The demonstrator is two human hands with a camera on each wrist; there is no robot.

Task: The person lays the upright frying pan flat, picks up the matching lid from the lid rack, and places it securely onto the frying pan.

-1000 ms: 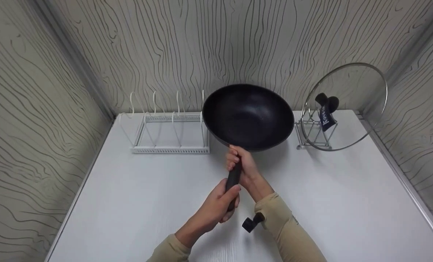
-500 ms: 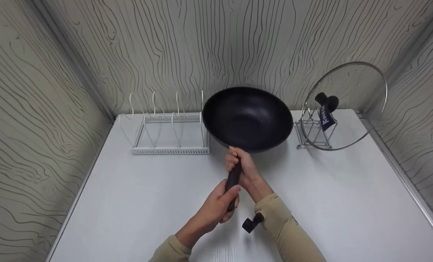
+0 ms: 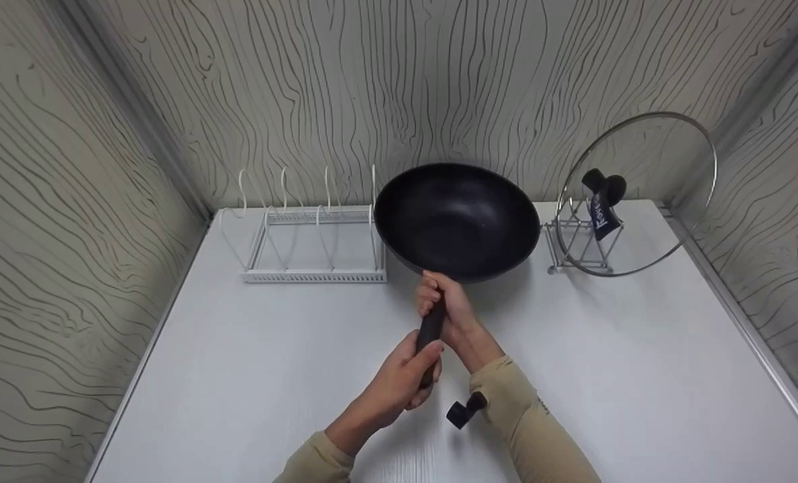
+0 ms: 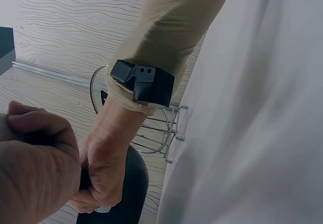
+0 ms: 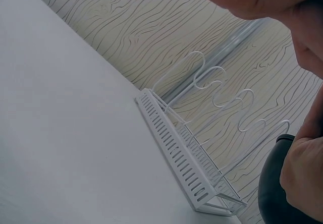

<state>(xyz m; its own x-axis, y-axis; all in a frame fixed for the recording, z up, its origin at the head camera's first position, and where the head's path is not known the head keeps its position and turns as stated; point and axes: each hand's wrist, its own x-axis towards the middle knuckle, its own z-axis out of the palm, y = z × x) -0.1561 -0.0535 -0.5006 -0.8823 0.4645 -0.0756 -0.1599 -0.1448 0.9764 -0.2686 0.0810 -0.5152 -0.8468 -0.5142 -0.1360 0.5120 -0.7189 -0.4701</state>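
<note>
Held above the white table [image 3: 251, 376], a black wok [image 3: 456, 221] tilts so that its bowl's inside faces me. My right hand [image 3: 454, 310] grips its dark handle [image 3: 431, 329] close below the bowl. Farther back along that handle, my left hand [image 3: 395, 376] wraps around the end. In the left wrist view the wok [image 4: 135, 183] shows behind the right hand [image 4: 103, 171]. The right wrist view catches part of the bowl [image 5: 275, 183] beside the fingers.
A white rack with wire dividers [image 3: 315, 276] stands left of the wok at the table's back. At the right, a glass lid with a black knob [image 3: 603, 201] leans upright in a small wire stand [image 3: 560, 255]. Patterned walls [image 3: 291, 87] enclose the back and sides.
The wok's bowl has dropped slightly, mostly during the first half second. Both hands keep their hold on the handle; rack and lid stay in place.
</note>
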